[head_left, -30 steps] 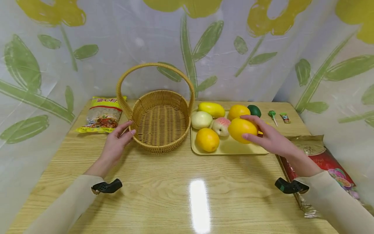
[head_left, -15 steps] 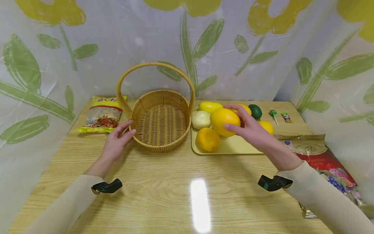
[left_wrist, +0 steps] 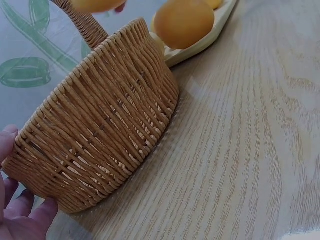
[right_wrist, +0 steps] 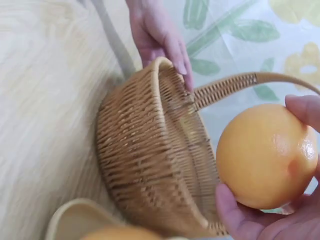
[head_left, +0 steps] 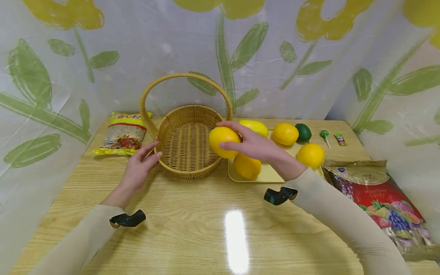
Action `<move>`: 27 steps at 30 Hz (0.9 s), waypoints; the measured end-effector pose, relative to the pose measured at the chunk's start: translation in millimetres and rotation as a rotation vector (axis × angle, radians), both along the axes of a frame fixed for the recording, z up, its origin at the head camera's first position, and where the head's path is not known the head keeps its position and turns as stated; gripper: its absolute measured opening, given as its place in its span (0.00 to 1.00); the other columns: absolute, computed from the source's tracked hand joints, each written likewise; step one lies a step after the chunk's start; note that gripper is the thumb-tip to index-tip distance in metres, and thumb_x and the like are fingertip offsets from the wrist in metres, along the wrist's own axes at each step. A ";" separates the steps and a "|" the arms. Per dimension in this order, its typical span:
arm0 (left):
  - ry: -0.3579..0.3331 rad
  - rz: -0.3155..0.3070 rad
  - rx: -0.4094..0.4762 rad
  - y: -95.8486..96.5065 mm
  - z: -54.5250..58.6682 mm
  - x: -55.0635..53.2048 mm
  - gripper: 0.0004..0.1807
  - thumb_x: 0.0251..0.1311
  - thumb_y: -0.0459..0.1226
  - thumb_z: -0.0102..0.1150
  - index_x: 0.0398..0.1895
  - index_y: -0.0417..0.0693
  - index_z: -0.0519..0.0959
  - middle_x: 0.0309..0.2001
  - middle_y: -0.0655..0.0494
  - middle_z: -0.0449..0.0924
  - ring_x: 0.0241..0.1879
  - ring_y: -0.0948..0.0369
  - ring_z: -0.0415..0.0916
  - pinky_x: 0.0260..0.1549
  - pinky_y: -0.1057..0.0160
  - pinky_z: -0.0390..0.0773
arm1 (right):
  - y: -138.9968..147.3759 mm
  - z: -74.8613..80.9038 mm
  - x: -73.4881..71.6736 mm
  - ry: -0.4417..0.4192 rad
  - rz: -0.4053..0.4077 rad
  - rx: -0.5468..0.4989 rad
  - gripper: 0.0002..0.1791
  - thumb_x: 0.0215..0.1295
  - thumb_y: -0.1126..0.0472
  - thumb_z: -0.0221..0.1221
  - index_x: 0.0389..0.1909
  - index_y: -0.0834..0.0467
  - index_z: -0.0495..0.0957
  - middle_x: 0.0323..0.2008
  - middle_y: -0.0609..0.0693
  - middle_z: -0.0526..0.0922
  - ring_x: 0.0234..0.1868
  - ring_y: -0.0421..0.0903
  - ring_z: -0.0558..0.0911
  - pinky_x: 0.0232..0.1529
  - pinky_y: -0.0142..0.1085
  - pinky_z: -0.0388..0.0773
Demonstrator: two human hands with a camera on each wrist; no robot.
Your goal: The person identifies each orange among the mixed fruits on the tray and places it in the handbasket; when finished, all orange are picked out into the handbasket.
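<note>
A round yellow-orange fruit, an orange (head_left: 220,143), is in my right hand (head_left: 258,146). My thumb and fingers grip it just above the right rim of a wicker basket (head_left: 190,174). The right wrist view shows the orange (right_wrist: 265,156) pinched beside the basket's mouth. My left hand (head_left: 135,168) holds the basket's left rim between thumb and fingers. No fruit shows inside the basket. To its right, a pale yellow tray (head_left: 271,174) carries more fruit, among it another orange (head_left: 247,167). My right hand hides part of the tray.
A bag of macaroni (head_left: 124,134) lies at the back left. The basket's tall handle (head_left: 187,75) arches over it. A green lollipop (head_left: 324,134), a small wrapped candy (head_left: 340,139) and a large red candy bag (head_left: 381,202) lie on the right.
My right hand has carried the orange leftward from over the tray to the basket's right rim. My left hand has stayed on the basket.
</note>
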State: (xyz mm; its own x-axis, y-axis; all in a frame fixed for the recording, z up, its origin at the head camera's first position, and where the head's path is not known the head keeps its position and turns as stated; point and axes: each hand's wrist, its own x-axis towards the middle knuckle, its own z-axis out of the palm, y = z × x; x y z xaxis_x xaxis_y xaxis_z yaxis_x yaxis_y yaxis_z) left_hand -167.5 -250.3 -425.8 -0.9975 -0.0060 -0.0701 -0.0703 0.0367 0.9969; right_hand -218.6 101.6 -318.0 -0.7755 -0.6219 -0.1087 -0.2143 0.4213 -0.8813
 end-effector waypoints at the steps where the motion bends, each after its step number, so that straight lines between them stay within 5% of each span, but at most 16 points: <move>1: 0.004 -0.002 -0.008 -0.2 -0.2 0.1 0.35 0.68 0.45 0.58 0.74 0.45 0.60 0.76 0.53 0.51 0.75 0.51 0.46 0.54 0.74 0.73 | -6.9 -0.5 -3.5 0.010 0.010 -0.001 0.32 0.66 0.42 0.60 0.70 0.30 0.61 0.60 0.45 0.69 0.50 0.49 0.76 0.50 0.46 0.76; 7: 0.021 -0.014 -0.028 -0.3 -1.8 -0.8 0.36 0.68 0.46 0.58 0.74 0.43 0.59 0.76 0.52 0.51 0.75 0.51 0.46 0.56 0.72 0.73 | -48.8 -6.1 -27.5 0.027 0.043 -0.051 0.32 0.67 0.46 0.60 0.71 0.37 0.63 0.56 0.47 0.73 0.48 0.49 0.76 0.47 0.42 0.77; 14: 0.017 -0.005 -0.034 -1.3 -0.9 0.3 0.36 0.68 0.45 0.57 0.75 0.43 0.59 0.76 0.52 0.51 0.75 0.51 0.47 0.61 0.64 0.70 | -95.5 -19.8 -61.3 0.011 -0.074 0.001 0.35 0.65 0.44 0.62 0.71 0.42 0.63 0.54 0.50 0.73 0.44 0.48 0.76 0.34 0.37 0.80; 23: 0.016 -0.004 -0.010 0.3 -0.5 -0.9 0.35 0.68 0.45 0.57 0.74 0.42 0.59 0.76 0.53 0.51 0.74 0.51 0.50 0.57 0.70 0.73 | -133.9 -46.7 -93.4 -0.041 -0.204 -0.014 0.38 0.66 0.49 0.62 0.73 0.50 0.60 0.60 0.56 0.71 0.50 0.50 0.75 0.46 0.38 0.77; 27: 0.019 0.003 0.007 -0.9 -0.5 0.0 0.35 0.69 0.44 0.57 0.74 0.41 0.59 0.76 0.52 0.51 0.74 0.51 0.51 0.55 0.73 0.74 | -143.4 -53.9 -95.5 -0.099 -0.154 0.045 0.37 0.68 0.52 0.60 0.75 0.48 0.57 0.65 0.55 0.67 0.56 0.51 0.73 0.54 0.41 0.75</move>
